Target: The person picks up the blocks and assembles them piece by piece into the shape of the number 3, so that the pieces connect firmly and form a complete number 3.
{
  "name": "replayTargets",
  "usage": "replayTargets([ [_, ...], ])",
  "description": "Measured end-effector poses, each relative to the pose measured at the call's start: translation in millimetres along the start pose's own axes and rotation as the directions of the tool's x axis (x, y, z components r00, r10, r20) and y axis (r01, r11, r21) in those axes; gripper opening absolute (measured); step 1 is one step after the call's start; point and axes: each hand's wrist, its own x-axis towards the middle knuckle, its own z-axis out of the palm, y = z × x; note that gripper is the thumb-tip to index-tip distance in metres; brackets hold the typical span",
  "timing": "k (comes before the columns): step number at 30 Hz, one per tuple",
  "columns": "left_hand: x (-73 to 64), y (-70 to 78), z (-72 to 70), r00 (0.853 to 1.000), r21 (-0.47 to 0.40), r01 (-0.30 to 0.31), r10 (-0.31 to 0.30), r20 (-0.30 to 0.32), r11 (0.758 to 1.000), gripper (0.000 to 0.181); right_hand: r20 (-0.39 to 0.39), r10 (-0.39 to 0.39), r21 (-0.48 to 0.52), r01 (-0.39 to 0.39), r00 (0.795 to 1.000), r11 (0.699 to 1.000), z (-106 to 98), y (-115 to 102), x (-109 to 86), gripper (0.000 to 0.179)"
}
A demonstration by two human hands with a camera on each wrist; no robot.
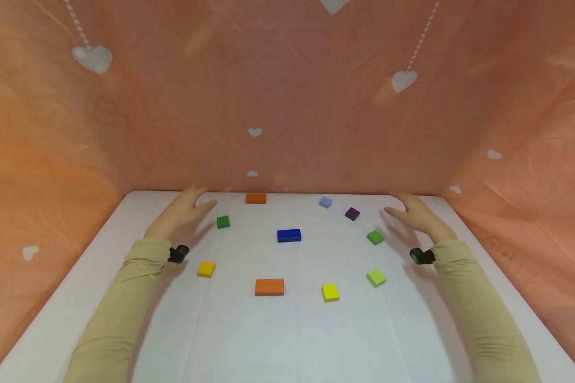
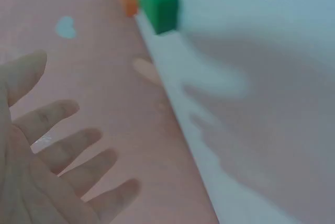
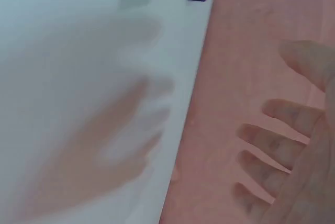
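My left hand (image 1: 181, 214) is over the far left of the white table, fingers spread and nothing in them. Nearest to it lies a dark green block (image 1: 223, 222), also in the left wrist view as a green block (image 2: 158, 3). At the far right, my right hand (image 1: 418, 214) is likewise spread and holds nothing. A green block (image 1: 375, 237) and a dark purple block (image 1: 352, 214) lie to its left. Between the hands are a long blue block (image 1: 289, 235), an orange block (image 1: 256, 198) at the back edge and a pale blue block (image 1: 325, 202).
Closer to me lie a yellow-orange block (image 1: 206, 269), a long orange block (image 1: 269, 287), a yellow block (image 1: 330, 292) and a lime block (image 1: 376, 277). An orange curtain with white hearts (image 1: 287, 96) encloses the white table (image 1: 230, 340) at the back and sides.
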Motion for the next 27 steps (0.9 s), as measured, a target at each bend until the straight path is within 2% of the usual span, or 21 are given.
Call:
replayTargets([
  [3, 6.8, 4.9, -1.8, 1.0, -0.071, -0.013, 0.013, 0.002, 0.997, 0.059, 0.026, 0.054, 0.088, -0.057, 0.998, 0.994, -5.7, -7.5, -3.1, 0.064],
  [6, 10.9, 10.0, -1.0, 0.999, -0.167, -0.034, 0.034, 0.001, 0.985, 0.057, 0.031, 0.058, 0.141, -0.062, 0.998, 0.988, -9.0, -11.9, -4.3, 0.06],
  [8, 12.4, 13.6, 0.3, 0.998, -0.255, -0.055, 0.058, 0.005, 0.965, 0.056, 0.034, 0.059, 0.174, -0.064, 0.998, 0.983, -10.8, -14.0, -4.6, 0.058],
  [10, 12.9, 18.1, 1.6, 0.997, -0.348, -0.061, 0.07, 0.013, 0.935, 0.056, 0.044, 0.063, 0.204, -0.071, 0.997, 0.976, -12.7, -16.7, -4.9, 0.056],
  [13, 13.0, 25.9, 3.6, 0.998, -0.435, -0.045, 0.063, 0.028, 0.899, 0.06, 0.07, 0.071, 0.231, -0.086, 0.995, 0.969, -16.0, -20.4, -5.6, 0.054],
  [19, 15.6, 42.2, 12.8, 0.993, -0.531, -0.008, 0.071, 0.097, 0.847, 0.057, 0.124, 0.043, 0.277, -0.077, 0.991, 0.958, -20.8, -26.2, -11.6, 0.051],
  [24, 23.2, 50.0, 29.1, 0.982, -0.611, 0.018, 0.102, 0.162, 0.791, 0.054, 0.163, 0.015, 0.333, -0.069, 0.987, 0.94, -17.8, -27.4, -16.3, 0.049],
  [27, 26.4, 53.3, 40.2, 0.972, -0.638, 0.052, 0.109, 0.209, 0.768, 0.054, 0.179, -0.005, 0.373, -0.064, 0.984, 0.926, -14.5, -27.8, -17.2, 0.047],
])
